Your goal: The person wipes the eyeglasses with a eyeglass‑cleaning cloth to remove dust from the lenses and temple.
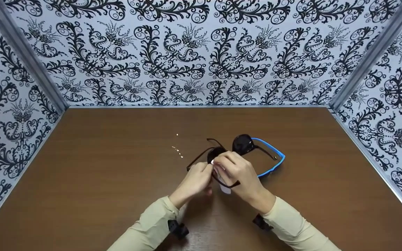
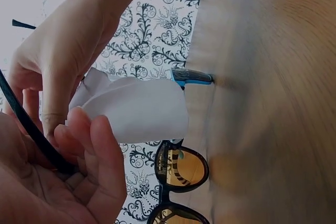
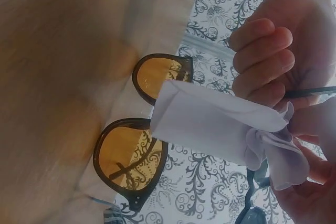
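Note:
A white cloth [image 3: 205, 121] hangs between the hands, bunched at its upper end. My right hand [image 1: 237, 172] pinches the bunched end. My left hand [image 1: 195, 179] has its fingers curled around a dark glasses temple [image 2: 31, 124]; the rest of those glasses is mostly hidden by the hands. Beyond and below the cloth, a pair of dark-framed sunglasses [image 3: 128, 156] stands on the table, its lenses amber in the wrist views and black from above. To the right of the hands lies a bright blue frame [image 1: 281, 158], partly covered by the right hand.
Small pale bits [image 1: 177, 150] are scattered on the brown table [image 1: 99, 157], left of the glasses. Patterned walls [image 1: 201, 52] with grey metal corner posts [image 1: 30, 59] close off the back and sides. Each wrist carries a small black camera [image 1: 178, 229].

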Demonstrator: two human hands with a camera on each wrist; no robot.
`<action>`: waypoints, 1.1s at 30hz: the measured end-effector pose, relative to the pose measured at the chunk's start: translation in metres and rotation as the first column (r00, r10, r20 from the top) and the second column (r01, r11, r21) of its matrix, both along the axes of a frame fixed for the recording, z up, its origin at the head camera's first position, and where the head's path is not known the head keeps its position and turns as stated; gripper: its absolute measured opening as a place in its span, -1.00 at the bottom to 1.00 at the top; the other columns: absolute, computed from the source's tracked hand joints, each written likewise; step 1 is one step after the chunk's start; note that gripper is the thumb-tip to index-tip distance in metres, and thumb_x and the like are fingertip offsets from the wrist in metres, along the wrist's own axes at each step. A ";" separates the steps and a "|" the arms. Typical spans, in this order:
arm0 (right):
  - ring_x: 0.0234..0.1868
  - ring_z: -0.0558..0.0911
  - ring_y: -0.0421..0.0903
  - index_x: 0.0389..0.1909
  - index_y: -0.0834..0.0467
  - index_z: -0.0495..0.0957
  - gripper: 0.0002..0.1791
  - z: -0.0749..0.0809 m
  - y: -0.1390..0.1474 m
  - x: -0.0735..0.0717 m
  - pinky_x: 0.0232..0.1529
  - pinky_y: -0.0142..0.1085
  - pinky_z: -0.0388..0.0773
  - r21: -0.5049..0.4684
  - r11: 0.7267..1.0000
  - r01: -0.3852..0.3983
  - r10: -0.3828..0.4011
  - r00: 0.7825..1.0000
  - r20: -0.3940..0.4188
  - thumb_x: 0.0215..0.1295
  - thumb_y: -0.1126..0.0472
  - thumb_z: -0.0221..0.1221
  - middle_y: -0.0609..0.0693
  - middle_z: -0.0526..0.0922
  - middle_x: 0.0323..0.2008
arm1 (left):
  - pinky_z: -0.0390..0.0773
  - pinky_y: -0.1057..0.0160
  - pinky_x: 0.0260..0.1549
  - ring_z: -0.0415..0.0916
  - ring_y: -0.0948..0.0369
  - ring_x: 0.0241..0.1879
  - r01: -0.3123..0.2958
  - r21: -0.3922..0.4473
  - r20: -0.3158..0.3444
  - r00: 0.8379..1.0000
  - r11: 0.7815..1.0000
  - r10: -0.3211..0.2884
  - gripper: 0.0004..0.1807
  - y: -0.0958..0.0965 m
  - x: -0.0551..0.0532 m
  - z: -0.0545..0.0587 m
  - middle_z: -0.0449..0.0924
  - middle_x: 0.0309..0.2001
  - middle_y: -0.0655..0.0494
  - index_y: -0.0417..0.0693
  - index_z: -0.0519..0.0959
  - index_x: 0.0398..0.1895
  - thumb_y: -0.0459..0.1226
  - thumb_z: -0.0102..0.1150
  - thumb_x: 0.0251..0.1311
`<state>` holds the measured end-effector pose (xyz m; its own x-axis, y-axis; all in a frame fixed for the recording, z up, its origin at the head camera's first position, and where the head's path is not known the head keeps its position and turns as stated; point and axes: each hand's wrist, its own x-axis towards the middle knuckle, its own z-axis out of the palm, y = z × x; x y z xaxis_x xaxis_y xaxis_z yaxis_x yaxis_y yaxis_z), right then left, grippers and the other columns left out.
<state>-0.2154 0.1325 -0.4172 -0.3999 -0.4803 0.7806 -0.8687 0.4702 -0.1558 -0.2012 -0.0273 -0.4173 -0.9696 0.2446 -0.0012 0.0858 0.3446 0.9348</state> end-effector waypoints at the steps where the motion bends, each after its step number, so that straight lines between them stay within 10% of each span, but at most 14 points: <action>1: -0.25 0.59 -0.10 -0.27 0.20 0.61 -0.93 0.000 0.001 0.000 -0.22 -0.23 0.58 -0.013 1.000 0.007 -0.007 1.000 0.005 0.24 0.37 0.22 -0.01 0.60 -0.27 | 0.50 0.27 -0.76 0.42 0.29 -0.86 0.000 -0.005 -0.005 1.000 1.000 0.000 -0.66 0.000 0.000 0.000 0.42 -0.73 0.08 -0.22 0.48 -0.52 -0.29 -0.25 0.33; 20: -0.29 0.62 -0.04 -0.31 0.25 0.59 -0.85 0.018 0.013 -0.003 -0.25 -0.28 0.55 -0.223 0.971 0.089 -0.089 0.996 0.008 0.10 0.49 0.28 0.06 0.61 -0.31 | 0.49 0.28 -0.78 0.40 0.29 -0.87 -0.043 0.047 0.016 0.999 0.998 0.042 -0.63 -0.006 -0.002 -0.005 0.41 -0.79 0.11 -0.31 0.56 -0.45 -0.29 -0.25 0.30; 33: -0.33 0.64 0.02 -0.26 0.29 0.58 -0.77 0.018 0.026 -0.014 -0.37 -0.15 0.63 -0.185 0.946 0.267 -0.276 0.961 -0.028 0.06 0.56 0.27 0.12 0.58 -0.30 | 0.51 0.28 -0.73 0.47 0.23 -0.85 -0.030 -0.054 -0.045 0.999 0.998 0.028 -0.64 -0.006 -0.002 -0.005 0.49 -0.73 -0.08 -0.33 0.55 -0.41 -0.30 -0.25 0.28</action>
